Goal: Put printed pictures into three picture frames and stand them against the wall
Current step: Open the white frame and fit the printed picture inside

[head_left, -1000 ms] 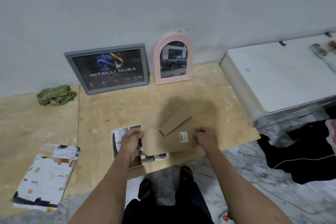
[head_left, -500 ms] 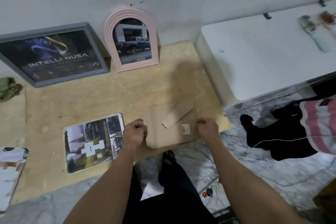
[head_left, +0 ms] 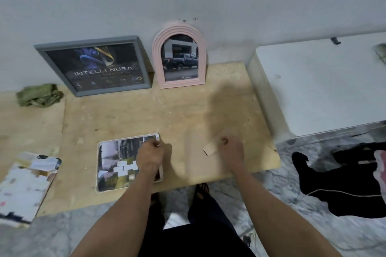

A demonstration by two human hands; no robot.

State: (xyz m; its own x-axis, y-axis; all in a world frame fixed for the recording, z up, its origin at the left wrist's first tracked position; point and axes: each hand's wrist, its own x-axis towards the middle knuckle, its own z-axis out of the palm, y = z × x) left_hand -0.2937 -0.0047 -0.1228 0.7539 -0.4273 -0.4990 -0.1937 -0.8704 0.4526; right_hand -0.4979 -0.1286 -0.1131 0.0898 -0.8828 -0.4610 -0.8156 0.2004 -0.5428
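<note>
Two filled frames lean on the wall: a grey frame (head_left: 94,67) with a dark poster and a pink arched frame (head_left: 179,58) with a truck photo. A white-rimmed picture (head_left: 121,162) lies flat on the plywood board (head_left: 167,115). My left hand (head_left: 152,156) rests on its right side, fingers pinched at its upper right corner. To the right lies a brown backing board, hard to tell from the plywood. Its stand flap (head_left: 210,149) sticks out, and my right hand (head_left: 229,150) is closed on the flap's far end.
A green cloth (head_left: 39,95) lies at the wall on the left. A pile of printed papers (head_left: 25,185) sits at the left edge. A white box (head_left: 313,89) borders the plywood on the right, with black clothing (head_left: 334,177) on the marble floor. My feet (head_left: 200,190) are under the board's near edge.
The backing board went from over the picture to the plywood on its right. My left hand let go of it and moved left onto the picture's corner. The camera swung.
</note>
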